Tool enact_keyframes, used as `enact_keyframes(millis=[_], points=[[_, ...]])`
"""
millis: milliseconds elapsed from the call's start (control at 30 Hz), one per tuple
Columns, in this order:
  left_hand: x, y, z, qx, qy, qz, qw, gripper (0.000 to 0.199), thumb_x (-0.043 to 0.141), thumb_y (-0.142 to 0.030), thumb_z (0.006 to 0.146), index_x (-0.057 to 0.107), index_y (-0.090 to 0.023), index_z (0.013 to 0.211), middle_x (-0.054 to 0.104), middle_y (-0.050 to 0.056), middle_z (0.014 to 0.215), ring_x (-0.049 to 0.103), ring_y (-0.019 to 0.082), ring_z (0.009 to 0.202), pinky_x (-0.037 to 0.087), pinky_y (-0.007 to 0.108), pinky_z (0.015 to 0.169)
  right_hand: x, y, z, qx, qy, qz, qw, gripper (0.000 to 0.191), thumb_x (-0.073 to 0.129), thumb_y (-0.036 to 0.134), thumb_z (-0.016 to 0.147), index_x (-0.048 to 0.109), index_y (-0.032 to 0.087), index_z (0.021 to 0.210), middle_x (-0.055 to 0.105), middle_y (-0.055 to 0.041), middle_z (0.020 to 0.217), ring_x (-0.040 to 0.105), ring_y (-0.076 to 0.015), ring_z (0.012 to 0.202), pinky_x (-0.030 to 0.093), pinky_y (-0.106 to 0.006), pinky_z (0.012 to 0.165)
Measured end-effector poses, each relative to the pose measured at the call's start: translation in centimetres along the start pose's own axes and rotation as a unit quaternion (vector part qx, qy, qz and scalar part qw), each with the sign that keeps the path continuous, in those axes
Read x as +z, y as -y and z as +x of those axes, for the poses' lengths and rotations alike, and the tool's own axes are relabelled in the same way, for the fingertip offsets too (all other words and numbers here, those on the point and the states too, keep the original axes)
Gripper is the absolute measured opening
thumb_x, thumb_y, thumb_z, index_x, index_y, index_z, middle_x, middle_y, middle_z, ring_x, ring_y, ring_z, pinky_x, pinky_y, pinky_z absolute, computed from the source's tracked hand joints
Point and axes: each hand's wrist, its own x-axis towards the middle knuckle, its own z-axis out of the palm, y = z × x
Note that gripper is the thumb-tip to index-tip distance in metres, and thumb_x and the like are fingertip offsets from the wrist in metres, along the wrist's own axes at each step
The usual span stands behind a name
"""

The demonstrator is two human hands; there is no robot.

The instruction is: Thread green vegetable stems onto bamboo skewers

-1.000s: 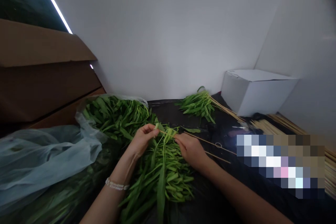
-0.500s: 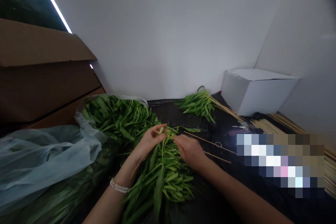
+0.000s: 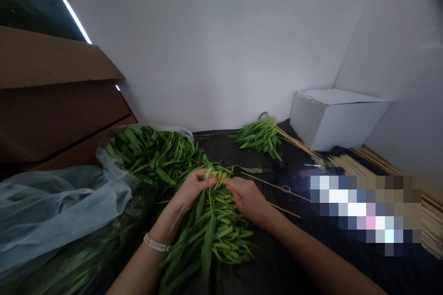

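Note:
A bundle of long green leaves [image 3: 224, 235] lies in front of me on the dark covering, its stems pointing away from me. My left hand [image 3: 195, 189], with a beaded bracelet at the wrist, is closed on the stem ends. Against the right side of the same stems, my right hand [image 3: 244, 193] has its fingers pinched together at the stem tops. What exactly lies between the right fingertips is too small to tell. Thin wooden sticks [image 3: 256, 178] lie just right of the hands, beside a loose leaf [image 3: 252, 170].
An open plastic bag of leaves [image 3: 152, 152] sits at the left, by a cardboard box [image 3: 58, 115]. Farther back are leaves on sticks [image 3: 259, 136] and a white box [image 3: 349, 122]. Many sticks [image 3: 431, 226] lie at the right, beside a blurred-out patch.
Both hands have shifted slightly left in view, and the left fingers sit closer around the stems. The whole scene has also slid slightly left.

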Motion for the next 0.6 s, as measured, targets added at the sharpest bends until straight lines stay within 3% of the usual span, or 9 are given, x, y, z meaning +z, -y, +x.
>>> enact_keyframes(millis=[233, 333, 433, 500, 600], points=[[0.3, -0.4, -0.2, 0.019, 0.045, 0.028, 0.998, 0.041, 0.087, -0.031, 0.057, 0.073, -0.017, 0.092, 0.073, 0.005, 0.088, 0.064, 0.018, 0.080, 0.048, 0.028, 0.080, 0.2, -0.2, -0.1, -0.005, -0.004, -0.031, 1.000, 0.022, 0.042, 0.016, 0.096, 0.063, 0.019, 0.102, 0.068, -0.0051, 0.089, 0.063, -0.0163, 0.083, 0.045, -0.025, 0.074], [0.2, -0.2, -0.2, 0.015, 0.064, 0.087, 0.994, 0.024, 0.083, -0.032, 0.064, 0.074, -0.014, 0.078, 0.073, 0.005, 0.079, 0.064, 0.018, 0.074, 0.048, 0.027, 0.076, 0.6, -0.2, -0.2, -0.008, -0.006, -0.059, 0.998, 0.019, 0.042, 0.017, 0.096, 0.061, 0.017, 0.097, 0.068, -0.0058, 0.087, 0.064, -0.0166, 0.081, 0.045, -0.025, 0.071], [0.0, -0.1, -0.2, 0.022, 0.077, 0.122, 0.989, 0.021, 0.079, -0.034, 0.069, 0.073, -0.014, 0.071, 0.071, 0.005, 0.073, 0.062, 0.016, 0.068, 0.047, 0.026, 0.071, 0.8, -0.3, -0.3, -0.023, -0.005, -0.107, 0.994, 0.020, 0.041, 0.017, 0.097, 0.061, 0.017, 0.094, 0.067, -0.0052, 0.084, 0.063, -0.0166, 0.076, 0.044, -0.026, 0.067], [-0.3, -0.2, -0.1, 0.029, 0.057, 0.111, 0.992, 0.021, 0.081, -0.032, 0.067, 0.073, -0.014, 0.075, 0.070, 0.003, 0.072, 0.062, 0.015, 0.066, 0.047, 0.025, 0.069, 0.7, -0.6, -0.2, -0.038, -0.014, -0.135, 0.990, 0.022, 0.040, 0.018, 0.098, 0.062, 0.016, 0.095, 0.066, -0.0051, 0.082, 0.063, -0.0166, 0.074, 0.043, -0.026, 0.065], [-1.0, -0.8, 0.0, 0.054, -0.056, 0.055, 0.995, 0.034, 0.082, -0.033, 0.064, 0.070, -0.015, 0.091, 0.069, 0.001, 0.071, 0.061, 0.014, 0.063, 0.046, 0.024, 0.065, -0.2, -1.4, 0.1, -0.042, -0.053, -0.173, 0.983, 0.024, 0.041, 0.022, 0.099, 0.064, 0.016, 0.101, 0.067, -0.0060, 0.082, 0.063, -0.0169, 0.073, 0.043, -0.026, 0.065]])
